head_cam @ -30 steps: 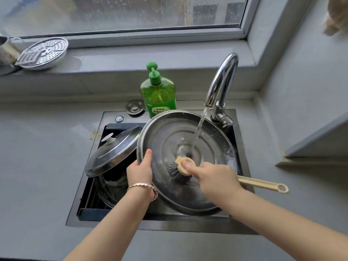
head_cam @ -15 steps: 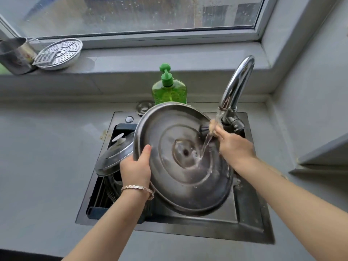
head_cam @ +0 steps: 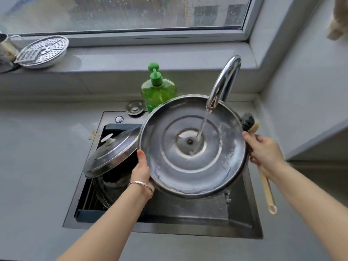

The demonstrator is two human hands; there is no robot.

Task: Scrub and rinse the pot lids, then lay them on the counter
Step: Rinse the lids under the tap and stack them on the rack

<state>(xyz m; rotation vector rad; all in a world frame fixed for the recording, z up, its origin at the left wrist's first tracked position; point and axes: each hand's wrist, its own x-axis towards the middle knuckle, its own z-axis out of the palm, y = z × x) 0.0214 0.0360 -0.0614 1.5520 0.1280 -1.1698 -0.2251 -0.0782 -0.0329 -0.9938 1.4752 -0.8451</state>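
This looks like the rinse step. The big pot lid (head_cam: 192, 147) is held tilted over the sink (head_cam: 188, 227), with its hollow underside facing up. Water (head_cam: 202, 125) from the tap (head_cam: 225, 81) falls right into the middle. The left hand (head_cam: 141, 170) has a tight grip on the rim at 8 o'clock, thumb on the inside. The right hand (head_cam: 265, 151) is at 3 o'clock. Its grip is wrapped round the dish brush (head_cam: 265, 187), and its thumb touches the rim. The brush head pokes up at 2 o'clock, off the lid. The lid is shiny steel, round, with raised rings like a target and a small dark hole in the center. White suds cling near the edge, so I think the lid needs turning under the water until the foam is gone. Wet steel is slippery, so both hands should hold firm. After that it goes on the gray worktop (head_cam: 37, 157). A smaller steel lid (head_cam: 111, 157) with a white knob leans on a pot (head_cam: 109, 189) at 9 o'clock and has not been laid out yet. The brush has a smooth tan handle and dark bristles.
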